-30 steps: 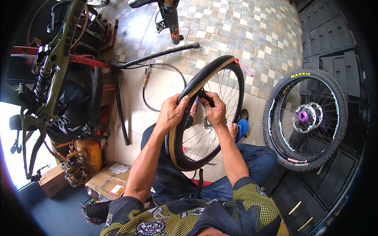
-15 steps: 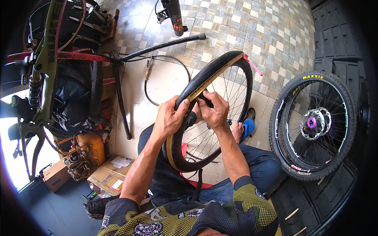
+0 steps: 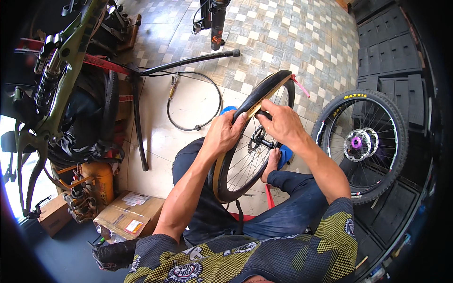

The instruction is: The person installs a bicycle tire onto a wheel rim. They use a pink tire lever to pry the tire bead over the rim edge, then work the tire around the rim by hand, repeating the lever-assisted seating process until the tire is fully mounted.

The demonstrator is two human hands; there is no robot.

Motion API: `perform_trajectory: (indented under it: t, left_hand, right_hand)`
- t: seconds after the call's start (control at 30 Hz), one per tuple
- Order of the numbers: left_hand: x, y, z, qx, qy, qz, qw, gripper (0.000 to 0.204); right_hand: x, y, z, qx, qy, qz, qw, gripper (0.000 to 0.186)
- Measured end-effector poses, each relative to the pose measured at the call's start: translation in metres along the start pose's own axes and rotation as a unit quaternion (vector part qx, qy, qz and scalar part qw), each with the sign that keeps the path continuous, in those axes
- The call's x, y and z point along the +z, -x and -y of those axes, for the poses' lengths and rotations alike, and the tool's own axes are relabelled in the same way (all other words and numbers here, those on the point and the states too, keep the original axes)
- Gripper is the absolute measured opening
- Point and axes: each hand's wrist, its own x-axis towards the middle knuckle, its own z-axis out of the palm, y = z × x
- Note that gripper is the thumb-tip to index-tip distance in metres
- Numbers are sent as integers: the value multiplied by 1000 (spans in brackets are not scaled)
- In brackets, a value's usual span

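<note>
Between my legs a bicycle wheel [image 3: 255,141] stands tilted, its tyre [image 3: 270,88] black with a tan sidewall. My left hand [image 3: 225,134] wraps round the tyre from the left side, thumb pressed on the tan sidewall. Just beyond it, my right hand [image 3: 282,123] is closed at the tyre's inner edge, fingers curled at a dark piece between tyre and rim; whether that piece is inner tube or tyre bead I cannot make out. A pink tyre lever [image 3: 300,86] sticks out at the wheel's far edge. The hub [image 3: 257,140] shows a cassette-like disc and axle.
A knobbly-tyred wheel pair [image 3: 357,146] lies at the right on dark panels. An air hose [image 3: 194,128] loops on the floor beside a black stand leg [image 3: 140,122]. At the left are a green bike frame [image 3: 59,70], cardboard box [image 3: 130,214] and orange compressor-like machine [image 3: 96,181].
The whole view has shifted. My right hand has moved a little farther along the tyre, with its back turned more upward and its elbow out. My left hand still grips the tyre.
</note>
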Motion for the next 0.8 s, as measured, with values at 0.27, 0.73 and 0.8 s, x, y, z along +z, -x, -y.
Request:
perform_trajectory:
  t: [0.27, 0.73, 0.8]
  left_hand:
    - [-1, 23, 26, 117, -71, -78, 987, 40]
    - [-8, 21, 22, 111, -64, -51, 990, 42]
    - [-8, 20, 22, 105, -88, -52, 989, 41]
  right_hand:
    - [82, 39, 13, -39, -146, -131, 980, 22]
    - [109, 13, -2, -3, -224, -269, 937, 14]
    - [107, 13, -1, -13, -222, -267, 938, 14]
